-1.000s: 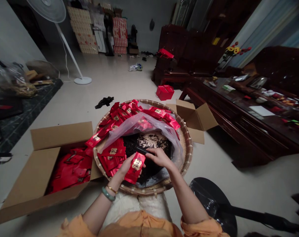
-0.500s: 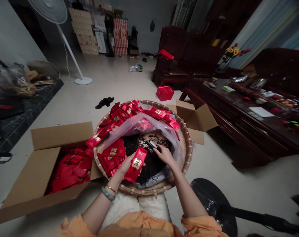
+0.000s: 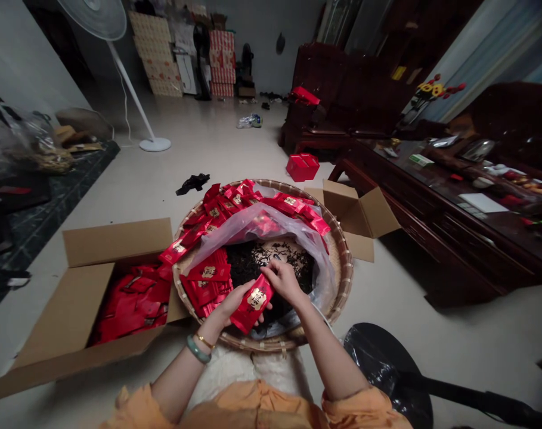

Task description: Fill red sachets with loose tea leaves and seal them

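My left hand (image 3: pixel 232 305) is closed around a red tea packet (image 3: pixel 251 302) with a gold label, holding it tilted over the bamboo basket (image 3: pixel 346 280). At the packet's top end, my right hand (image 3: pixel 286 283) pinches with thumb and fingers. A small dark piece shows by the right fingers; most of what it belongs to is hidden. Under both hands lie dark loose tea leaves (image 3: pixel 244 262) in a clear plastic bag (image 3: pixel 322 271). Stacked red packets (image 3: pixel 208 274) lie in the basket to the left, with more red packets (image 3: pixel 239 196) along its far rim.
An open cardboard box (image 3: pixel 69 310) with red packets (image 3: pixel 134 304) stands at left, another open carton (image 3: pixel 380 214) at far right. A black round stand base (image 3: pixel 387 363) lies near my right arm. Beyond are a red box (image 3: pixel 303 167), white fan (image 3: pixel 154 144) and dark wooden table (image 3: pixel 431 208).
My right hand swung the dark handheld tool away from the packet's top, then came back to pinch that end. My left hand kept the packet, turning it slightly rightward. The view shifted a little.
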Motion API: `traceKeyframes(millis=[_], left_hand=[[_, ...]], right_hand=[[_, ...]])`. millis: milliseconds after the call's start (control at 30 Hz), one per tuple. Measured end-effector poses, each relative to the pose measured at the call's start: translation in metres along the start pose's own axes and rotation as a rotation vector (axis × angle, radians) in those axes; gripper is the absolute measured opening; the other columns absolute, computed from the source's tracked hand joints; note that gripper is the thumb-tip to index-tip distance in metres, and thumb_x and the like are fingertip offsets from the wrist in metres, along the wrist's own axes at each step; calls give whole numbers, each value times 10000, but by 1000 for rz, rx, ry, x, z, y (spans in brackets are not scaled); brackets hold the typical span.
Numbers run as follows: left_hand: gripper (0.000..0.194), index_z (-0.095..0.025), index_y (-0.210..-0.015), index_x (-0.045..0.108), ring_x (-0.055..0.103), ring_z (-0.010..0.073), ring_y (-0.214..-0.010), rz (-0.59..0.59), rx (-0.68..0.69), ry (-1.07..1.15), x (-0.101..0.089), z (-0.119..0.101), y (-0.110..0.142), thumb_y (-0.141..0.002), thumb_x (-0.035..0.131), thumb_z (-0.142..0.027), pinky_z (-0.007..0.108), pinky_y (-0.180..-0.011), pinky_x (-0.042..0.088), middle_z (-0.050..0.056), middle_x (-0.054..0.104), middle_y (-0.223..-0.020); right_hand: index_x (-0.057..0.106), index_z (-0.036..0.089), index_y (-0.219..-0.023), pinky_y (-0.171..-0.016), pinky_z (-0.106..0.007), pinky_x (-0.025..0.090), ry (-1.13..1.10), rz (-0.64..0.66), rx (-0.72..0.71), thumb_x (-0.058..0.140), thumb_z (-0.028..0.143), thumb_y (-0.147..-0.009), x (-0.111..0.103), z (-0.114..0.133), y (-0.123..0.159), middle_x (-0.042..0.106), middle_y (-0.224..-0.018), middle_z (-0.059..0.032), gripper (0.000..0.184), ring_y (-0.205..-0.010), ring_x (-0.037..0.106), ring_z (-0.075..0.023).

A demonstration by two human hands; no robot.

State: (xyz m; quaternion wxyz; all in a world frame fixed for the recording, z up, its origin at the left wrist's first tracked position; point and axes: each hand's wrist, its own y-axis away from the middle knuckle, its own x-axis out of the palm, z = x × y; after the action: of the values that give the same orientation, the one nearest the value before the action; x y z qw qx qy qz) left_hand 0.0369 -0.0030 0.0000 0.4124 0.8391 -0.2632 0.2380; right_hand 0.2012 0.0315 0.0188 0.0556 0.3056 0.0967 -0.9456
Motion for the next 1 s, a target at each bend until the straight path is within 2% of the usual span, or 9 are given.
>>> traceKeyframes(millis=[100, 200, 300, 400, 500, 567, 700, 867, 1000], left_hand=[[563, -56, -1026, 590, 630, 194, -472, 38, 4, -31, -4, 1, 8, -878, 327, -531, 290, -423, 490, 187, 702, -867], [550, -34, -997, 608, 618, 179, -465, 61, 92, -40, -5, -11, 20, -886, 334, -498, 268, -405, 482, 195, 699, -855], [538, -26, -1119, 560, 635, 195, -524, 77, 310, 55, -2, -45, 32, -904, 269, -424, 286, -425, 500, 192, 691, -915], [475, -57, -1240, 478, 671, 212, -703, 13, 564, 215, 3, -90, 38, -910, 254, -314, 329, -574, 552, 174, 667, -1026], [484, -88, -1300, 408, 640, 241, -950, -18, 670, 355, 8, -124, 36, -939, 232, -358, 392, -784, 534, 178, 622, -1130], [561, -67, -1319, 363, 591, 275, -1060, 12, 699, 382, 10, -134, 32, -933, 222, -448, 412, -856, 504, 221, 574, -1185], [703, -19, -1326, 305, 537, 316, -1137, 65, 596, 331, 6, -125, 27, -882, 290, -565, 422, -919, 465, 291, 486, -1257], [524, -55, -1292, 399, 568, 290, -1097, 80, 517, 286, -1, -97, 23, -918, 305, -411, 440, -919, 451, 228, 541, -1234], [399, -66, -1189, 517, 599, 265, -1049, -3, 496, 243, -9, -79, 23, -896, 384, -302, 407, -929, 441, 196, 608, -1148]], right_hand=[[558, 177, -610, -535, -233, 360, -111, -54, 76, 511, 484, -808, -2, -5, 0, 545, -568, 1, 369, -549, 469, -119], [618, 158, -797, -445, -222, 341, -378, -31, 198, 390, 594, -824, -5, -7, -1, 567, -622, -12, 492, -502, 479, -113], [574, 162, -1039, -349, -200, 295, -624, 19, 295, 305, 650, -820, -7, -6, -1, 603, -760, -35, 599, -458, 492, -97], [558, 161, -1042, -319, -183, 288, -716, 22, 330, 346, 665, -792, -6, -7, -1, 601, -790, -40, 602, -447, 496, -84], [557, 156, -1023, -311, -170, 296, -746, 40, 353, 348, 667, -786, 1, -12, 2, 594, -766, -37, 602, -437, 493, -76], [554, 152, -1017, -308, -162, 298, -743, 59, 364, 350, 667, -785, 9, -17, 6, 591, -756, -33, 602, -434, 496, -74], [578, 161, -953, -309, -153, 296, -576, 137, 386, 411, 617, -793, 34, -24, 12, 592, -708, -9, 511, -413, 485, -68], [655, 180, -844, -454, -190, 402, -211, 213, 292, 479, 460, -836, 81, -8, -3, 660, -716, -34, 330, -517, 573, -104], [671, 168, -791, -637, -269, 461, -88, 190, 280, 621, 310, -724, 111, 9, -25, 696, -793, -82, 165, -757, 648, -216]])
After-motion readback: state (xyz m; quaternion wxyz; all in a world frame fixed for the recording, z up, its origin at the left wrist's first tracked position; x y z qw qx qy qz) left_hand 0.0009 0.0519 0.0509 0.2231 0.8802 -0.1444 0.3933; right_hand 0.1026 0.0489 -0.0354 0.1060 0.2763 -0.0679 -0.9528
